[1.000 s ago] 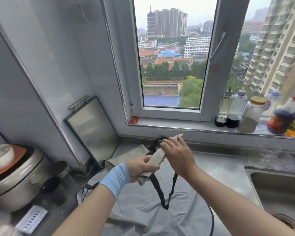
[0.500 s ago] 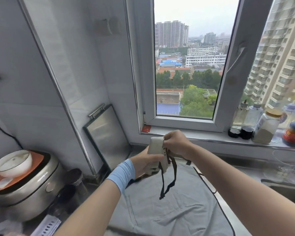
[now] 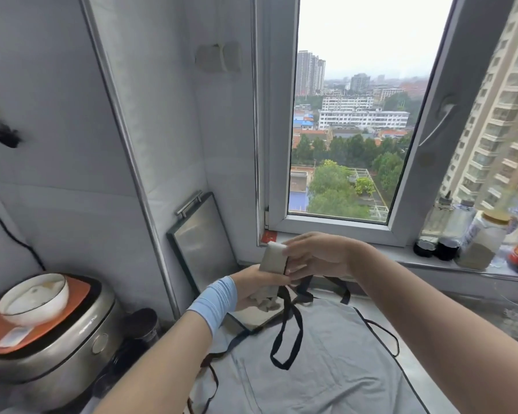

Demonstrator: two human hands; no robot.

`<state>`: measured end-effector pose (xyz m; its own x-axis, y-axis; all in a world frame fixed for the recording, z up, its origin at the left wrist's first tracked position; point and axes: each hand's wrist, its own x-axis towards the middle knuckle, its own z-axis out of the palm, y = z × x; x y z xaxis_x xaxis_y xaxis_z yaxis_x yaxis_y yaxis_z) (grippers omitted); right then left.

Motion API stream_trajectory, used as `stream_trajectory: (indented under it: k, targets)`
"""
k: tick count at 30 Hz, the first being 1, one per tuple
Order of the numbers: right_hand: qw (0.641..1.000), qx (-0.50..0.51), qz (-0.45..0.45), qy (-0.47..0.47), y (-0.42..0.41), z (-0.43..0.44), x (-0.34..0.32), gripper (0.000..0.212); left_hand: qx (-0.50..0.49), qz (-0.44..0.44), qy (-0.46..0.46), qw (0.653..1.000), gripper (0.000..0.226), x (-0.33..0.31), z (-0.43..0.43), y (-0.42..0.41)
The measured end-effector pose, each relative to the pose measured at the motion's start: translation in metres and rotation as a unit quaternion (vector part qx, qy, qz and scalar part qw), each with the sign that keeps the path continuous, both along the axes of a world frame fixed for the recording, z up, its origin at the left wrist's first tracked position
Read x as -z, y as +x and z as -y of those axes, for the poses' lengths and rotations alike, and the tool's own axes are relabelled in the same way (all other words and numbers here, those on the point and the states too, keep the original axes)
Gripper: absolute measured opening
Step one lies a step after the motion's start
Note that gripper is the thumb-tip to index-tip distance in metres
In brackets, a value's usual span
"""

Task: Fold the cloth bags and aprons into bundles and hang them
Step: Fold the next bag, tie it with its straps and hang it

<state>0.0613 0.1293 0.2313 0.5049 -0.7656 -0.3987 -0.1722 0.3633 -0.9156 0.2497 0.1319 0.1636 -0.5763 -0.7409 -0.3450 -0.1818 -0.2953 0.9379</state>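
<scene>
Lifted higher, one bag bundle (image 3: 273, 259): left hand (image 3: 253, 286) grips it, right hand (image 3: 314, 255) pinches it; one apron (image 3: 326, 369) beneath.

Walls: pale grey tiled wall (image 3: 57, 204), metal corner trim strip (image 3: 126, 144) | Window: white-framed casement window (image 3: 335, 224), overcast daylight, city outside | Sill: white windowsill (image 3: 401, 254) holding jars.

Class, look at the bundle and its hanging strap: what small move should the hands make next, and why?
Probably wind the strap round the bundle. The left hand grips its lower end, the right hand pinches its side, and the strap hangs loose over the apron, so nothing ties the folds yet.
</scene>
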Motion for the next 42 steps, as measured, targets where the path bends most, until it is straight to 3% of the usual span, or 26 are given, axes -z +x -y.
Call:
stream_trajectory:
  k: [2,4,6,10,13,16,19,21,22,26,29,31,34,37,40,42]
  targets:
    - [0.997,0.040,-0.047,-0.047,0.015,-0.002,-0.004,0.049,0.002,0.015,-0.017,1.000,0.039,-0.006,0.003,0.000]
    - [0.972,0.101,-0.144,-0.157,0.029,-0.003,-0.007,0.034,-0.016,0.033,-0.035,0.999,0.036,-0.010,0.007,-0.003]
    - [0.947,0.142,-0.184,-0.224,0.036,0.000,-0.008,0.023,-0.033,0.019,-0.043,0.998,0.041,-0.009,0.011,-0.003]
    - [0.933,0.191,-0.174,-0.252,0.040,0.008,-0.007,0.021,-0.062,-0.022,-0.054,0.996,0.031,-0.012,0.014,0.002]
    - [0.939,0.239,-0.063,-0.240,0.042,0.011,-0.006,0.022,-0.067,-0.069,-0.055,0.994,0.044,-0.021,0.022,0.015]
    - [0.942,0.246,0.029,-0.225,0.044,0.011,-0.003,0.051,-0.074,-0.113,-0.057,0.989,0.054,-0.024,0.030,0.027]
    - [0.966,0.152,-0.025,-0.207,0.047,0.005,0.013,0.094,-0.141,-0.140,-0.057,0.978,0.053,-0.028,0.031,0.024]
    - [0.966,0.121,-0.084,-0.213,0.053,-0.001,0.029,0.102,-0.182,-0.165,-0.044,0.968,0.051,-0.033,0.033,0.024]
    - [0.965,0.133,-0.082,-0.211,0.056,-0.003,0.035,0.090,-0.192,-0.163,-0.042,0.967,0.049,-0.035,0.034,0.026]
    - [0.965,0.185,0.039,-0.180,0.053,-0.006,0.032,0.010,-0.208,-0.162,-0.049,0.963,0.051,-0.039,0.033,0.037]
    - [0.986,0.116,0.046,-0.108,0.036,-0.005,0.035,0.021,-0.194,-0.243,-0.013,0.950,0.033,-0.044,0.034,0.050]
    - [0.996,0.058,0.018,-0.059,0.026,-0.006,0.039,0.028,-0.135,-0.274,-0.018,0.952,0.030,-0.046,0.032,0.060]
    - [1.000,0.009,-0.014,0.003,0.013,0.001,0.046,0.028,0.010,-0.225,-0.049,0.973,0.049,-0.056,0.021,0.065]
    - [0.996,0.066,-0.062,0.014,0.007,0.015,0.044,0.021,0.142,-0.108,-0.059,0.982,0.050,-0.070,0.001,0.055]
    - [0.974,0.167,-0.148,-0.032,0.004,0.026,0.023,0.019,0.231,0.101,-0.070,0.965,0.032,-0.070,-0.013,0.037]
    - [0.969,0.157,-0.180,-0.062,0.006,0.029,0.003,0.024,0.236,0.281,-0.099,0.925,0.034,-0.060,-0.017,0.027]
